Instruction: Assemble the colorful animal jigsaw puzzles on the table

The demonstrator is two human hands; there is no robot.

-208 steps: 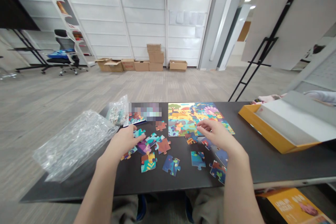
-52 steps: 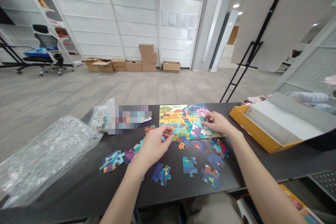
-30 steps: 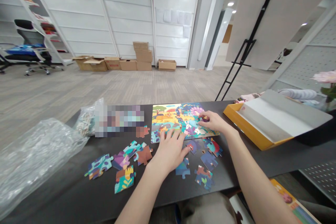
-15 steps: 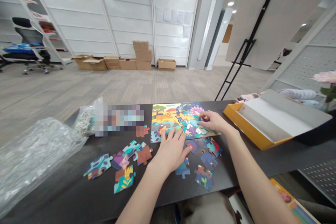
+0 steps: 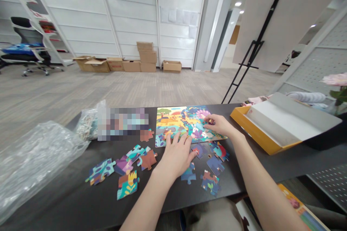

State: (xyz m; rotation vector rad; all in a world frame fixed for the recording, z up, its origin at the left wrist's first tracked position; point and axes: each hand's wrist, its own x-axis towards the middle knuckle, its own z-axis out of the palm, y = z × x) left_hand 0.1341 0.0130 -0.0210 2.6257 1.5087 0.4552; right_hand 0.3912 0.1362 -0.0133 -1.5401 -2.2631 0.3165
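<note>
A colourful animal jigsaw puzzle (image 5: 173, 119) lies on the dark table, its pieces joined into a rectangle. My left hand (image 5: 176, 155) rests open with fingers spread along the puzzle's near edge. Over the right part of the picture, the thumb and fingers of my right hand (image 5: 218, 125) close on a dark puzzle piece (image 5: 212, 122), mostly hidden by them. Loose jigsaw pieces (image 5: 215, 165) lie just below the puzzle, between my forearms. Several more loose pieces (image 5: 124, 165) are scattered left of my left hand.
Clear plastic wrapping (image 5: 43, 162) covers the table's left side, with a plastic bag (image 5: 88, 124) and a blurred-out item (image 5: 123, 123) behind it. An open yellow box (image 5: 279, 126) stands at the right. Beyond the table are an easel board (image 5: 282, 21) and cardboard boxes (image 5: 146, 59).
My right fingers have shifted slightly and curl more over the dark piece, so less of it shows. The left hand stays in place on the puzzle.
</note>
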